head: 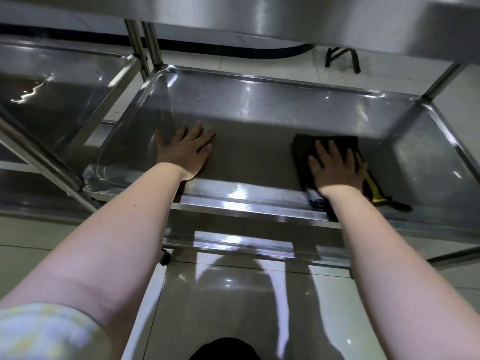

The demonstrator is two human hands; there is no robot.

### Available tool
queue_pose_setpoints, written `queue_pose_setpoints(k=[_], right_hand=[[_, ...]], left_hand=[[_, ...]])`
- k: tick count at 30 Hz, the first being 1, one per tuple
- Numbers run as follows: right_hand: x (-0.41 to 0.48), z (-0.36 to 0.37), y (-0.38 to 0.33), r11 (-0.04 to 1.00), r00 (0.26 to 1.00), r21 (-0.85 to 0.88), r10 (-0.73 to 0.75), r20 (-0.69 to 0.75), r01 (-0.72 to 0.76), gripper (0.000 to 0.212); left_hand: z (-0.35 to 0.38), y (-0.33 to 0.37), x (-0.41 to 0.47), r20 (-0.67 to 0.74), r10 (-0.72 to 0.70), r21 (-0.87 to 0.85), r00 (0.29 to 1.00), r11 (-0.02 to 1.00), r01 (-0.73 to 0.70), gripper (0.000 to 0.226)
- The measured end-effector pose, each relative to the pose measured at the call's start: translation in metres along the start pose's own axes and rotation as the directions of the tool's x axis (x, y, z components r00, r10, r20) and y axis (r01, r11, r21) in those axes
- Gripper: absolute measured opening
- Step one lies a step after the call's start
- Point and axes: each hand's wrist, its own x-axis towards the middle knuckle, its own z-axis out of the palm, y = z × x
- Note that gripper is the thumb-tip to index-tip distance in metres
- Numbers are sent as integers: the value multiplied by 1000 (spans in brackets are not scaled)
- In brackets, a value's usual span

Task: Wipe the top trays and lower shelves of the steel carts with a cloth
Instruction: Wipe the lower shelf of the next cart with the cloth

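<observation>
I look under the top tray [285,14] of a steel cart at its lower shelf [259,110], a shallow steel tray with a raised rim. My left hand [185,150] rests flat on the shelf's left part with fingers spread and holds nothing. My right hand [335,168] presses flat on a dark cloth [302,149] lying on the right part of the shelf. A yellow edge of the cloth [371,185] sticks out to the right of the hand, and a corner hangs over the near rim.
A second cart's lower shelf [52,81] stands to the left, with upright steel posts [145,42] between the two. A diagonal post [39,157] crosses at the near left. Glossy tiled floor [233,294] lies below. A dark folding stand [342,59] sits behind.
</observation>
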Motion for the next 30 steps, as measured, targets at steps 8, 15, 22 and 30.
queue_pose_setpoints(k=[8,15,22,30], right_hand=[[-19,-11,38,953,954,30,301,6,-301,59],[-67,43,-196,990,983,9,-141,113,141,58],[-46,8,-135,928,959,298,-263,104,222,51],[-30,16,-52,942,942,31,-334,35,333,50]], left_hand=[[-1,11,-7,-21,0,16,1000,1000,0,49],[0,-2,1,8,63,46,998,997,-64,61],[-23,4,-8,-258,-44,-251,965,968,-23,51],[3,133,-49,93,-115,-61,989,991,121,62]])
